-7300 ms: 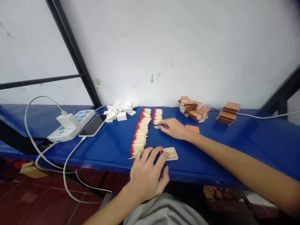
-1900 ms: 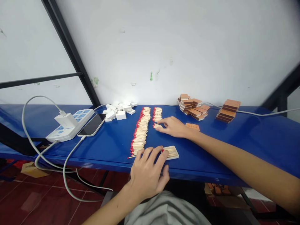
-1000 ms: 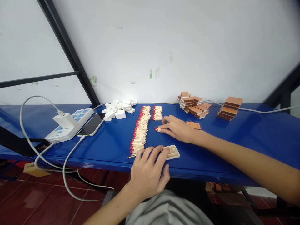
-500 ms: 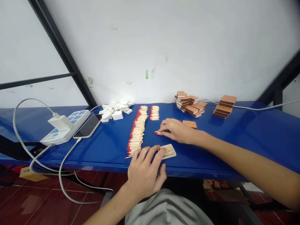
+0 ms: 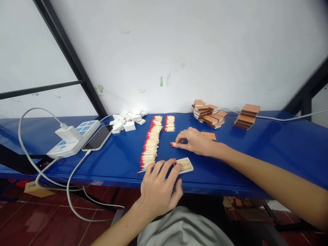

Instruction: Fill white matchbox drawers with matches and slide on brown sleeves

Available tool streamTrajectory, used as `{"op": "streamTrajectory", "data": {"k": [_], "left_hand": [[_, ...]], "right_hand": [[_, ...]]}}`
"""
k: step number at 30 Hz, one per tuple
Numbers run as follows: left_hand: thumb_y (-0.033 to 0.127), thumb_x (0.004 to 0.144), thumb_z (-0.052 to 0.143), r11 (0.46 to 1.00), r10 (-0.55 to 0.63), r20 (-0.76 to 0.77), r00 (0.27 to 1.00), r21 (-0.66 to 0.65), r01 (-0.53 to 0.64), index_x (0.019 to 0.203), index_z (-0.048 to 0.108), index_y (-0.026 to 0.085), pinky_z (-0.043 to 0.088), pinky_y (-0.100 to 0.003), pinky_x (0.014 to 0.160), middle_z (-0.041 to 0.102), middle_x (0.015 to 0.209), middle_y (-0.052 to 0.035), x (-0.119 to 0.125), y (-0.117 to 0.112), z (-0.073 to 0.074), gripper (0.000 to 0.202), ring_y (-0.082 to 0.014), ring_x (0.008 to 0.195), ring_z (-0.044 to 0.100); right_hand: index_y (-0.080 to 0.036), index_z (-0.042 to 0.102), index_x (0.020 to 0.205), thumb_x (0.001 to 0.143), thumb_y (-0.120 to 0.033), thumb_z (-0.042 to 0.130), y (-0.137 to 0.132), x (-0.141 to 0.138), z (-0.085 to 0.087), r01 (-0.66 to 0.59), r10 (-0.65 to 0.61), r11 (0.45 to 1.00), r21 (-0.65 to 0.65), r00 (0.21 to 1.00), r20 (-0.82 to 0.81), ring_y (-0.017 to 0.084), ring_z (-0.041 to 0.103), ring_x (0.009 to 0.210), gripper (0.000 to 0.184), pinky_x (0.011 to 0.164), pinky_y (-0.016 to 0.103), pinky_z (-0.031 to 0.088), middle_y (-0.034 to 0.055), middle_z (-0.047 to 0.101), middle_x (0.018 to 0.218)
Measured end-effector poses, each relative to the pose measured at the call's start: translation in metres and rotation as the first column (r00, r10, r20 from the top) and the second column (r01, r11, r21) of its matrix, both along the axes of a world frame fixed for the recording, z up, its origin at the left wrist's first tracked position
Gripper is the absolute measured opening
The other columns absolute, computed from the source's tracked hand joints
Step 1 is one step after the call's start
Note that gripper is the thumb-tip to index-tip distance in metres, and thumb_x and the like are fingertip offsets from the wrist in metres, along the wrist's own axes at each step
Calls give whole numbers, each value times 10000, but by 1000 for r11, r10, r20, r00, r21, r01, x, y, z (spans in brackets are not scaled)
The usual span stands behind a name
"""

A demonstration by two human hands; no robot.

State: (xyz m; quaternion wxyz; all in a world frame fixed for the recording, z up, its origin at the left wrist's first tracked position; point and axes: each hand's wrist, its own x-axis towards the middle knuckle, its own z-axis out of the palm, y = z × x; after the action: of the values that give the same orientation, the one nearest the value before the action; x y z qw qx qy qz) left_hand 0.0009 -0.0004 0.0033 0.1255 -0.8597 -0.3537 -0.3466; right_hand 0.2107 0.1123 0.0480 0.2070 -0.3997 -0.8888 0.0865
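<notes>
the blue table (image 5: pixel 269 150) runs left to right against a white wall (image 5: pixel 205 51). its near edge passes just under the left hand (image 5: pixel 160 186), whose palm hangs off it. the widest bare stretch lies to the right, past the right forearm. a narrower bare strip lies between the phone (image 5: pixel 97 137) and the long row of matches (image 5: pixel 151 143). far back sit a short row of matches (image 5: pixel 169 123), a heap of white boxes (image 5: pixel 126 121) and stacks of brown sleeves (image 5: pixel 208 114), all close to the wall. a power strip (image 5: pixel 74 138) lies at the left, just beside the phone.

the print on the lone sleeve (image 5: pixel 208 136) is too small to read.

the left hand lies flat and spread, grasping nothing, with its fingertips on the left end of the tray (image 5: pixel 186 165). the tray holds matches and sits close to the near edge. the right hand (image 5: pixel 196 141) is curled, its thumb and fingertips closed on a small bunch of matches (image 5: pixel 173 144). the bunch rests on the table, between the short row and the tray.
</notes>
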Motion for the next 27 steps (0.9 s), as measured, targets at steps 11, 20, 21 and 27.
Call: {"op": "streamTrajectory", "data": {"k": [11, 20, 21, 27], "left_hand": [[260, 916, 497, 1000, -8, -1, 1000, -7, 8, 1190, 611, 181, 374, -417, 838, 665, 1250, -74, 0, 1, -1, 307, -265, 1001, 576], [262, 921, 495, 1000, -19, -5, 1000, -4, 19, 1207, 602, 171, 376, -424, 842, 658, 1253, -78, -1, 0, -2, 318, -268, 1007, 574], [262, 921, 495, 1000, -18, -6, 1000, -5, 18, 1208, 601, 173, 375, -423, 841, 657, 1255, -77, -1, 0, -2, 319, -267, 1006, 573], [271, 922, 487, 1000, -8, -20, 1000, -4, 8, 1209, 598, 183, 372, -420, 843, 655, 1260, -75, -2, 0, -2, 320, -267, 1014, 570]], "right_hand": [[-199, 738, 1145, 982, -319, 537, -5, 2, 6, -59, 62, 991, -117, 998, 16, 202, 621, 934, 285, 842, 317, 472, 84, 671, 997], [-189, 747, 969, 973, -269, 538, -4, 3, 8, -113, 116, 990, -90, 993, 30, 191, 630, 904, 224, 824, 307, 461, 78, 691, 979], [-184, 735, 971, 977, -270, 528, -4, 4, 7, -121, 124, 989, -80, 991, 45, 198, 623, 911, 224, 828, 319, 456, 82, 690, 979], [-182, 658, 994, 987, -261, 494, -4, 7, 2, -130, 132, 991, -37, 987, 88, 219, 585, 928, 183, 838, 355, 428, 85, 673, 998]]}}
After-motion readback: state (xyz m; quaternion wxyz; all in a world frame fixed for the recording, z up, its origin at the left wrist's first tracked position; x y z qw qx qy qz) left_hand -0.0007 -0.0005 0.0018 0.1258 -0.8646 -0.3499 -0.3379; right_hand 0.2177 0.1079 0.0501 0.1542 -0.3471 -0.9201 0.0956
